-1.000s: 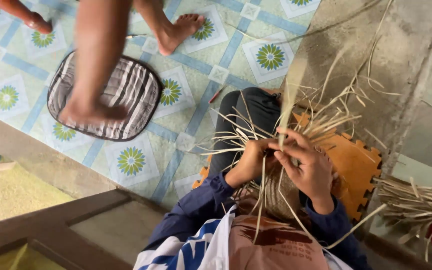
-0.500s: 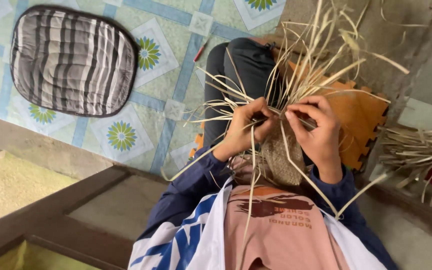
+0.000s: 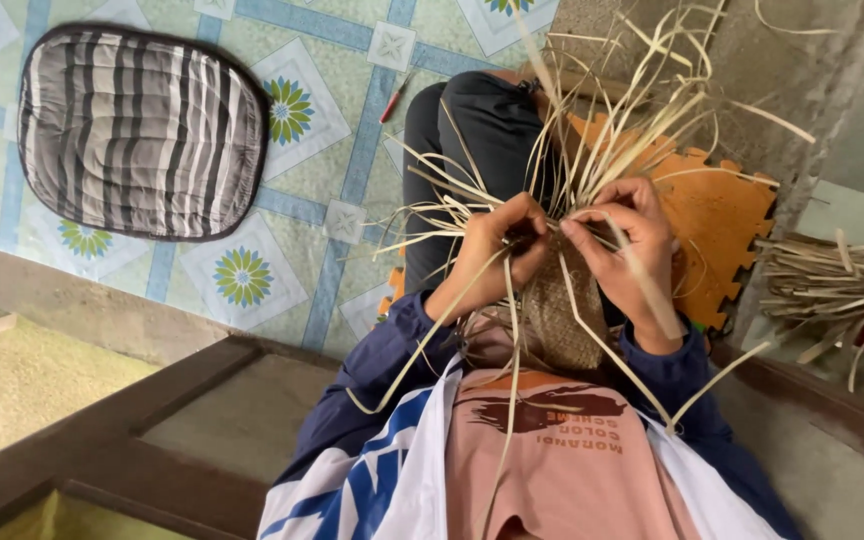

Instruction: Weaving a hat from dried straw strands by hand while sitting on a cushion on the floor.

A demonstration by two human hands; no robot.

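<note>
While the person sits on the floor with one dark-trousered leg [image 3: 472, 140] stretched ahead, both hands work at the top edge of a small brown woven mat of plaited straw [image 3: 557, 320] that rests against the lap, just above a pink printed shirt [image 3: 552, 460]. The left hand [image 3: 497, 245] has its fingers [image 3: 527, 235] curled narrow and pinched on a few of the pale, flat straw strips [image 3: 592, 140] where these leave the weave. The right hand [image 3: 627, 235] faces it, fingertips almost touching those of the left, its fingers [image 3: 582, 225] likewise closed tight on strips at the same edge. Loose strip ends fan upward and outward from between the hands, and several longer ones trail down across the shirt and the dark blue sleeves.

Under and behind the right hand lies an orange foam mat with a toothed, puzzle-cut edge [image 3: 732, 210]. Well apart to the right, a bundle of dry pale straw [image 3: 832, 285] lies on the grey concrete. To the left, the floor is covered by a light sheet with a blue grid and green flower pattern [image 3: 302, 250]; on it, well away from the hands, sits a grey and white striped cushion with dark piping [image 3: 142, 130]. A small red, pen-like object [image 3: 392, 103] lies on the sheet just beside the leg; what it is cannot be told. A dark wooden frame [image 3: 102, 440] crosses the lower left corner.
</note>
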